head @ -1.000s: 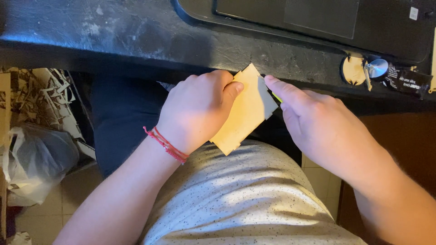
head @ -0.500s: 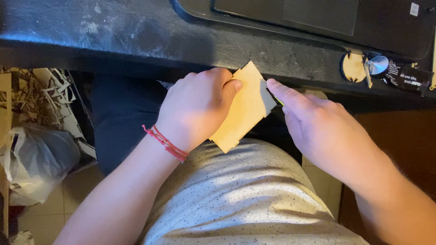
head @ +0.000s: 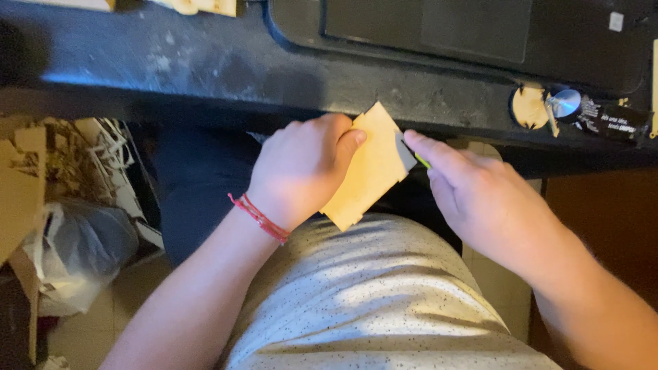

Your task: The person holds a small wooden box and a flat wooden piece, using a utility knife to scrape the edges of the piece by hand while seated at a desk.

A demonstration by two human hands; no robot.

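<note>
My left hand [head: 301,168] grips a flat tan wooden piece [head: 370,168] with notched edges, thumb pressed on its face, just below the black desk edge [head: 226,82]. A red string bracelet [head: 260,218] circles that wrist. My right hand [head: 480,199] holds a small blade tool [head: 410,156] with a grey tip and a green-yellow body, its tip against the piece's right edge. Most of the tool is hidden under my fingers.
A black laptop [head: 445,27] lies on the desk. At the desk's right end sit a round wooden disc [head: 529,108] and a dark cylinder with a metal cap [head: 603,116]. Cardboard scraps and a plastic bag [head: 75,253] fill the floor at left.
My right hand has slid slightly down and right along the piece's edge. The left hand and the wooden piece stay nearly still.
</note>
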